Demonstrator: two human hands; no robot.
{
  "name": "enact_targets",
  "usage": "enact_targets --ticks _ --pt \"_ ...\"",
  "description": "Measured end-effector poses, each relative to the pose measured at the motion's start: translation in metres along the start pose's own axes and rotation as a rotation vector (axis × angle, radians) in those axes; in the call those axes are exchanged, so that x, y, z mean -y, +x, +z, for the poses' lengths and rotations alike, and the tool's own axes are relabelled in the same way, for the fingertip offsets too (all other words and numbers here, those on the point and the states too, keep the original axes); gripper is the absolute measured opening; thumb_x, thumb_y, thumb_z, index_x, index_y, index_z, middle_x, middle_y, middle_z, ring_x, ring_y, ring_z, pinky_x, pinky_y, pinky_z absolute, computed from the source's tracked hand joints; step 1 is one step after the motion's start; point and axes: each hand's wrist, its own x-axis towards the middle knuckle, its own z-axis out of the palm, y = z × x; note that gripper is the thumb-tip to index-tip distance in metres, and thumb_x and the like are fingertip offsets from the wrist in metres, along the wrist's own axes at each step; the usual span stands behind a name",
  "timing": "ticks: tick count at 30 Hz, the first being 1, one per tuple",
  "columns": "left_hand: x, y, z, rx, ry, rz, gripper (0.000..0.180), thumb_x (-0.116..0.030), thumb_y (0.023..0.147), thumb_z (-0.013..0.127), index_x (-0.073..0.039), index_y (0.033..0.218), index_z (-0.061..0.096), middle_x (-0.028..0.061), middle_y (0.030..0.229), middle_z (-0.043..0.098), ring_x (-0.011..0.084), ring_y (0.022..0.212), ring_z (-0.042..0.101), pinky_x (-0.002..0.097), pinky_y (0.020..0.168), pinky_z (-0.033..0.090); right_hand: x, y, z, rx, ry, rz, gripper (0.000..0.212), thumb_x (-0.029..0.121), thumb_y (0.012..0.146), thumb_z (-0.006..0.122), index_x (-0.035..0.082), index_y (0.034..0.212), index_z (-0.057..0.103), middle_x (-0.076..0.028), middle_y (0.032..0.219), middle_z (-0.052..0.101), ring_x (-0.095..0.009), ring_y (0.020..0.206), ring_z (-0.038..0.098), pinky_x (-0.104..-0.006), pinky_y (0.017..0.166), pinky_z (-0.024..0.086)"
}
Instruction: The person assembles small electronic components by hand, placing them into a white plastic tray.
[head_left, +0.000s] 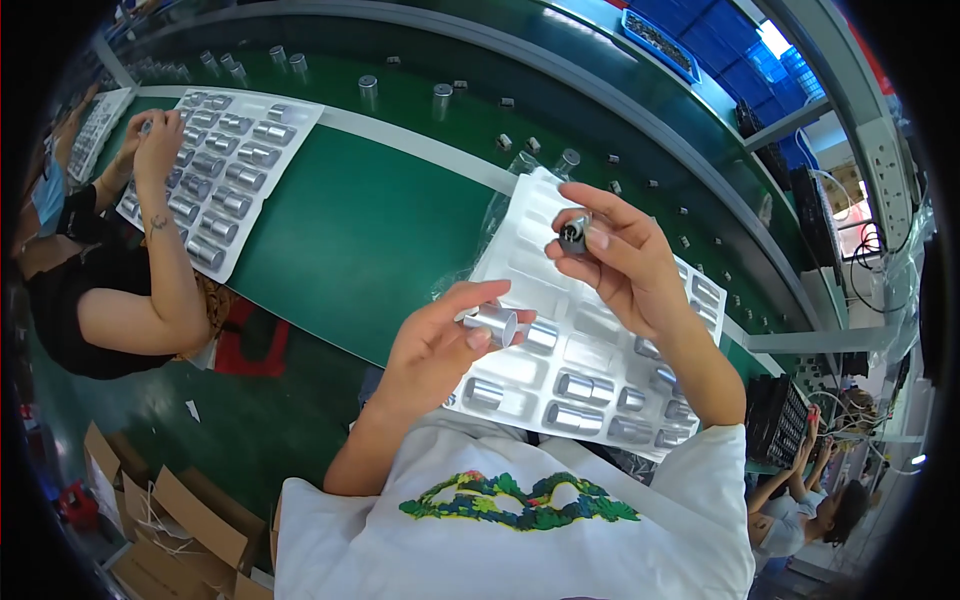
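Note:
Between the thumb and fingers of my left hand point(440, 338) is a silver metal cylinder cap point(494, 325), its open end facing right. My right hand point(630, 255) pinches a small dark-ended cylindrical part point(573, 234), held up higher than the cap and apart from it. Under both hands lies a white moulded tray point(530, 262) with rows of pockets. Silver cylinders point(575, 417) fill several pockets at its near and right side, while pockets at its far left are bare.
Along the green conveyor point(400, 108) beyond the bench stand several silver cylinders point(442, 98) and small metal parts point(504, 142). At the left a co-worker point(125, 310) handles another filled tray point(225, 165). Cardboard boxes point(190, 510) sit on the floor, lower left. More people point(800, 520) work at the right.

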Motion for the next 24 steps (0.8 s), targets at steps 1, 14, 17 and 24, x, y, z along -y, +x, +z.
enact_targets --ticks 1,14,17,24 --pt "0.001 0.002 0.002 0.007 0.002 -0.006 0.042 0.002 0.088 0.065 0.003 0.128 0.055 0.0150 0.124 0.053 0.0306 0.110 0.065 0.0384 0.088 0.056 0.000 -0.009 -0.003 -0.003 0.011 -0.022 0.043 0.017 0.096 0.063 -0.003 0.133 0.053 -0.012 0.109 0.061 -0.019 0.095 0.066 -0.0244 0.082 0.060" --pt "0.016 0.001 -0.001 0.050 -0.158 -0.255 0.034 -0.021 0.104 0.049 0.005 0.124 0.057 0.0158 0.108 0.065 0.0220 0.091 0.063 0.0330 0.079 0.051 0.002 -0.017 -0.015 0.400 -0.836 -0.602 0.040 0.000 0.070 0.085 0.001 0.108 0.072 -0.012 0.101 0.073 -0.021 0.092 0.067 -0.0317 0.079 0.053" --pt "0.015 0.002 0.002 0.036 -0.152 -0.267 0.035 -0.022 0.106 0.044 0.006 0.124 0.057 0.0152 0.105 0.066 0.0171 0.083 0.061 0.0299 0.073 0.049 -0.001 -0.019 -0.007 0.391 -0.902 -0.643 0.036 0.005 0.067 0.088 0.001 0.100 0.074 -0.013 0.098 0.074 -0.026 0.089 0.069 -0.0336 0.078 0.054" --pt "0.017 0.005 0.000 0.045 -0.304 -0.397 0.038 -0.029 0.107 0.041 0.004 0.119 0.057 0.0128 0.100 0.064 0.0131 0.075 0.054 0.0269 0.068 0.048 -0.005 -0.016 -0.007 0.431 -1.013 -0.737 0.033 0.010 0.065 0.090 0.001 0.093 0.075 -0.012 0.096 0.074 -0.027 0.085 0.070 -0.0333 0.072 0.055"
